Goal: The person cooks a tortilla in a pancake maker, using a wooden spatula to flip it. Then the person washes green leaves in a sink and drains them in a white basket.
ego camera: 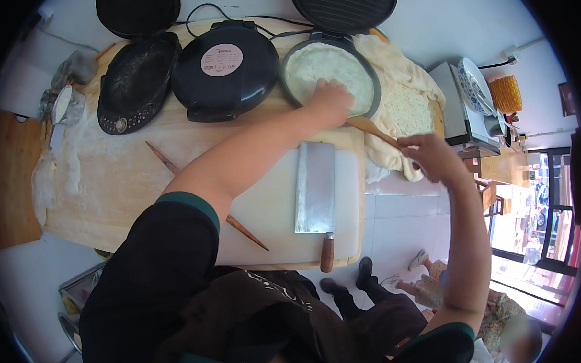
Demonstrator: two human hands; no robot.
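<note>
My left hand [331,101] is over the near edge of a round flat dough [314,66], its fingers curled on the surface; whether they grip the edge is unclear. The dough lies in an open electric griddle [376,102] with a raised, ridged lid [346,6]. To the right, my right hand [428,157] grips the handle of a wooden spatula [376,130]. The spatula's far end meets the griddle's near rim beside my left hand, partly hidden there. A cleaver [315,190] rests on a white cutting board [347,203] below my left forearm.
A closed black griddle [247,86] and another open one [135,86] stand left. A tapered wooden rolling pin [246,232] passes under my left arm. Cream cloth [382,56] partly surrounds more dough [409,110]. Other people's legs [344,301] are beyond the table's near edge.
</note>
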